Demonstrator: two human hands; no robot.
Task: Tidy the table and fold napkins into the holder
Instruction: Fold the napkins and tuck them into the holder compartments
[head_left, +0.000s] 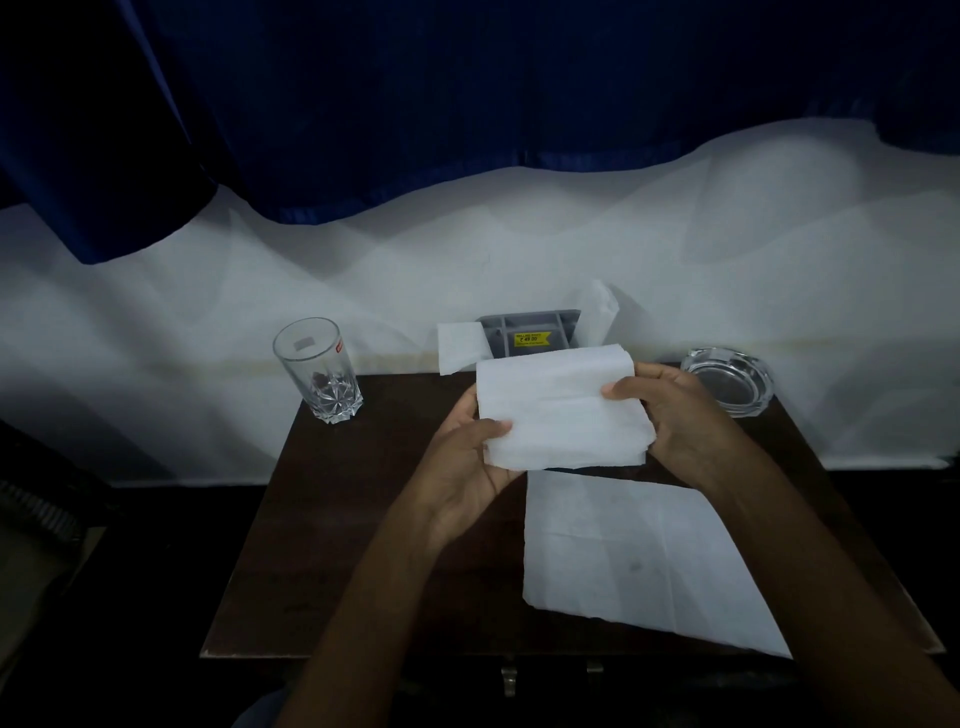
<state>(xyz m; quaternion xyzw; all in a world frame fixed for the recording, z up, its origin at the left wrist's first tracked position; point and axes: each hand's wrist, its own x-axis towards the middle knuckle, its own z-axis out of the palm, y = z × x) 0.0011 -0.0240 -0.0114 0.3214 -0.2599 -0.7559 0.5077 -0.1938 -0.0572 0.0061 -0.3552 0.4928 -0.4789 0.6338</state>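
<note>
A folded white napkin (561, 410) is held up above the dark wooden table (337, 519). My left hand (467, 467) grips its lower left corner, thumb on top. My right hand (675, 410) pinches its right edge. Behind it stands a grey napkin holder (530, 332) with a yellow sticker, with white napkins sticking out at its left (457, 345) and right (600, 312). A larger unfolded white napkin (634, 551) lies flat on the table under my right forearm.
A clear drinking glass (319, 369) stands at the table's far left corner. A glass ashtray (730, 379) sits at the far right corner. A white cloth and dark blue curtain hang behind. The table's near edge has metal latches (509, 680).
</note>
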